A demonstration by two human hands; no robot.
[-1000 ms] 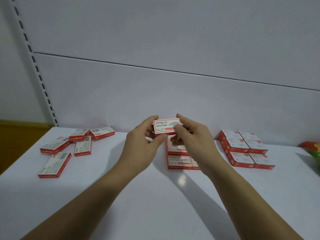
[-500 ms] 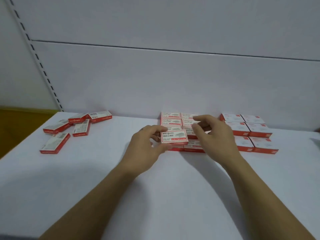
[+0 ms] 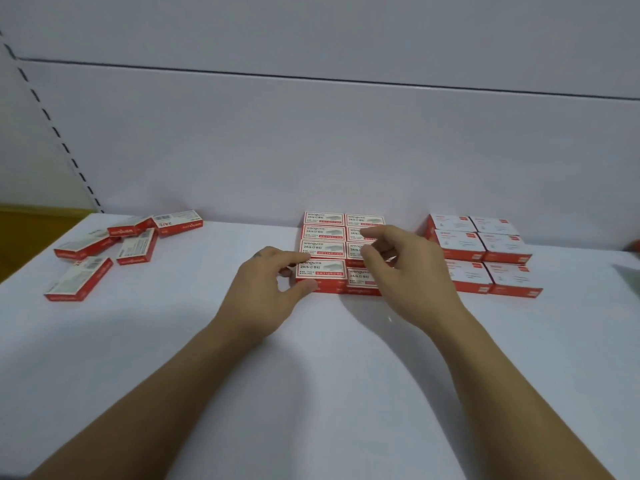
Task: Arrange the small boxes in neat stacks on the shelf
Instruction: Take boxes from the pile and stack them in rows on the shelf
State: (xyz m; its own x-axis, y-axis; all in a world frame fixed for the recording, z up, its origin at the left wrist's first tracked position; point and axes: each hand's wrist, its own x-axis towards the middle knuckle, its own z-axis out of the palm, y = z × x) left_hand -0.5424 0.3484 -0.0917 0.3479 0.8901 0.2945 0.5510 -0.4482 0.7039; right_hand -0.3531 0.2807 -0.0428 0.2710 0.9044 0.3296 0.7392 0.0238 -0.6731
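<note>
Loose boxes point(image 3: 104, 251) lie scattered near the left rear corner of the shelf point(image 3: 311, 375), nearer the left hand point(image 3: 266, 289). Its fingers pinch the front-left box point(image 3: 320, 273) of the central block point(image 3: 325, 233), long axis left-to-right. The right hand point(image 3: 405, 271) hovers over the block's right column, fingers loosely curled, holding nothing.

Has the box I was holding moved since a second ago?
Yes. The held box came down from above the middle block onto its front-left stack; left hand grips it.
</note>
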